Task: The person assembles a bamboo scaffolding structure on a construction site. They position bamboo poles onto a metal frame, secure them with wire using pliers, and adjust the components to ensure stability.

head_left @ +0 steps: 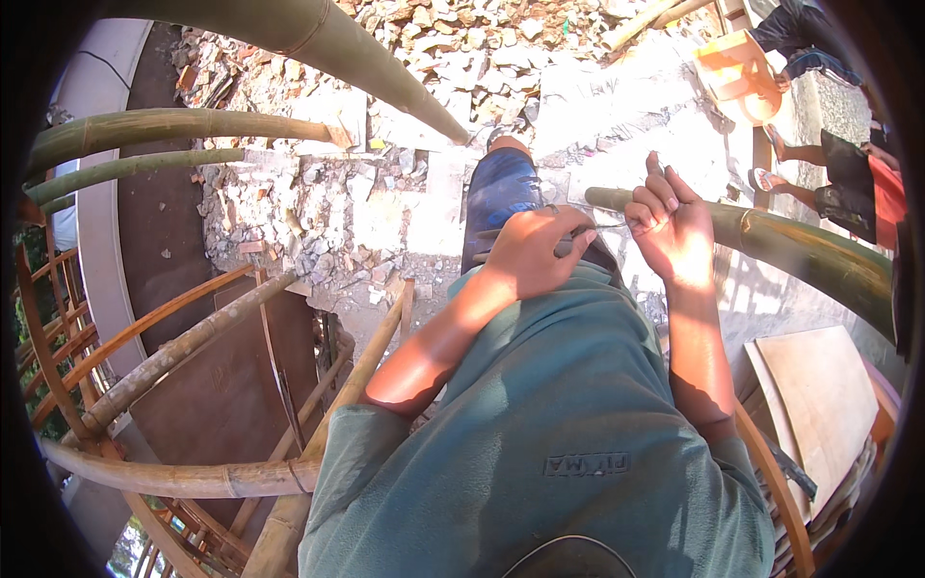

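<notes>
Two bare hands meet above the waist of one teal-green cloth T-shirt (578,385). The left hand (541,249) curls, thumb and fingers close together, around a narrow dark-grey piece (567,248) at the waist; how firmly it grips cannot be told. The right hand (670,226), just apart from it, has its palm turned up and fingers partly folded. One thin dark strand (613,226) lies between the two hands; whether the right one pinches it cannot be told.

Below is one dark-blue cloth trouser leg (496,197). At least three green bamboo poles (183,125) reach in from the upper left, and one thick green bamboo pole (800,249) lies right of the right hand. At least two flat, pale boards (819,380) lean at lower right; one orange object (737,72) stands at upper right.
</notes>
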A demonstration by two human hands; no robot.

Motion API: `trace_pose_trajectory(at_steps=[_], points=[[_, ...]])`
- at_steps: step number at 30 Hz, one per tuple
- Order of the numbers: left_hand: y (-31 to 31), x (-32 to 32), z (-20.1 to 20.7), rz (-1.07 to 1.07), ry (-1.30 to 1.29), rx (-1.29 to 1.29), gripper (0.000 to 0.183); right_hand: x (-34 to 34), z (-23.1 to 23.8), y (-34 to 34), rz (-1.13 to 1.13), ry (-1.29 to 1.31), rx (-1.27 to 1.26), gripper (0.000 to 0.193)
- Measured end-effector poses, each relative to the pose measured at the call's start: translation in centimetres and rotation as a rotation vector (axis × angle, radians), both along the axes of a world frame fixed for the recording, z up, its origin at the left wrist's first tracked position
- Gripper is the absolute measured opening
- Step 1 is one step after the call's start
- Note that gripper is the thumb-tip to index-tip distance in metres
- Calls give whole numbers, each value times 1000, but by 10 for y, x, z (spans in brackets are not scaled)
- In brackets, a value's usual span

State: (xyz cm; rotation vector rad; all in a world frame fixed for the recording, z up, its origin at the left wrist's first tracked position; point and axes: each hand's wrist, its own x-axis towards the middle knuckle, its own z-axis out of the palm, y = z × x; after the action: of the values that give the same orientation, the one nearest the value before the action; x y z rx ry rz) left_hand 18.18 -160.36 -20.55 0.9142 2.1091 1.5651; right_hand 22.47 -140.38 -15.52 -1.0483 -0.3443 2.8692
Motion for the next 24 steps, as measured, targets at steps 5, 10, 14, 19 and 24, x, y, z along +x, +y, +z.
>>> trace_pose_trajectory(at_steps=[5,10,14,19,24], points=[[-23,-2,17,117,-42,-32,16,9,13,-13,-34,151,-34,22],[-42,-7,31,150,-117,-131,19,9,18,-35,-85,200,25,23],[-51,-13,35,42,-188,26,18,8,24,-42,-164,224,99,24],[-57,-31,36,-17,-406,108,16,2,33,-53,-221,216,82,25],[-81,-47,51,-2,-435,77,15,-15,48,-77,-175,311,44,24]])
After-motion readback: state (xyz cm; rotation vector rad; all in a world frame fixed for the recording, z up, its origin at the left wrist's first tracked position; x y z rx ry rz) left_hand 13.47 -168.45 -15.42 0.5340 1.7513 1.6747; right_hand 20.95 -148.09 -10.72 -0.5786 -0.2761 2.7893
